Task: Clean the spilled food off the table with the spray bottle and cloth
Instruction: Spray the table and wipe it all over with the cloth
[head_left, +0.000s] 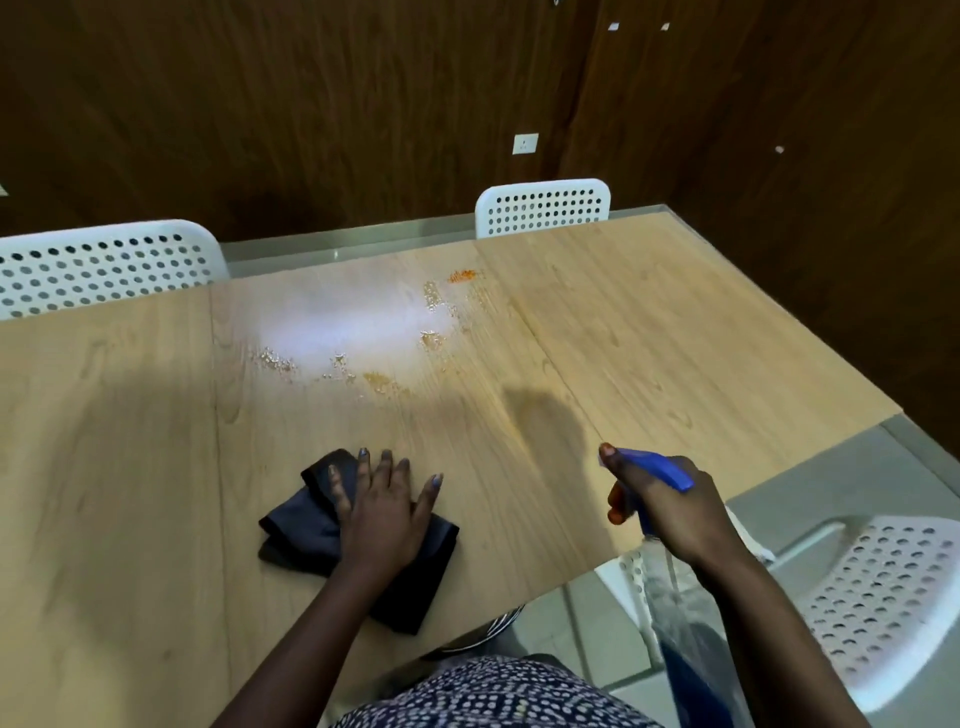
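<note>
the left hand (382, 512) lies flat, fingers straight and spread, on a dark folded cloth (311, 525) near the front edge of the light wooden table (675, 332); the palm presses the cloth down and the fingertips reach past its far edge onto the bare wood. the right hand (660, 499) grips the spray bottle (662, 470) just off the table's right front corner, fingers wrapped round the neck below the blue spray head, with one finger curled at the front where the trigger would be; the nozzle points toward the middle of the table. the bottle's clear body hangs down below the wrist, blurred, with blue liquid showing low inside it. the spilled food (462, 276) sits well apart from both hands, toward the far side of the table: an orange patch near the far edge, and scattered pale crumbs and wet droplets trailing back toward the centre, beside a bright glare on the wood. white perforated chairs (543, 208) stand at the far side and at the right, against a dark wood-panelled wall (311, 104)
</note>
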